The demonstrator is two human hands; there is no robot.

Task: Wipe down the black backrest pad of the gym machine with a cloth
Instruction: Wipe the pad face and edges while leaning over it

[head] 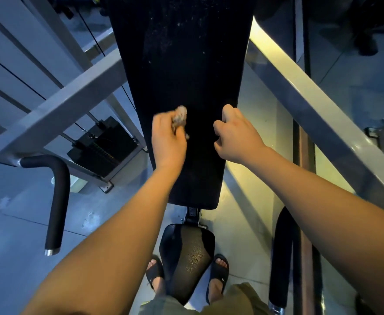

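Presently: wiping lower backrest pad (pixel 186 83).
Left hand (pixel 168 142): gripping bunched cloth (pixel 180 117).
Right hand (pixel 234 135): fingers curled, empty.
Next: likely upward, over dust specks (pixel 182 23).

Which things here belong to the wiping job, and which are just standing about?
Job: backrest pad, cloth, left hand gripping it, right hand at the pad's edge.
Standing about: seat pad, padded handle, weight stack, grey frame bar.

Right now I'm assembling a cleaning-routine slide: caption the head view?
Left hand holds a balled cloth against the black backrest pad; right hand, fingers curled, alongside.
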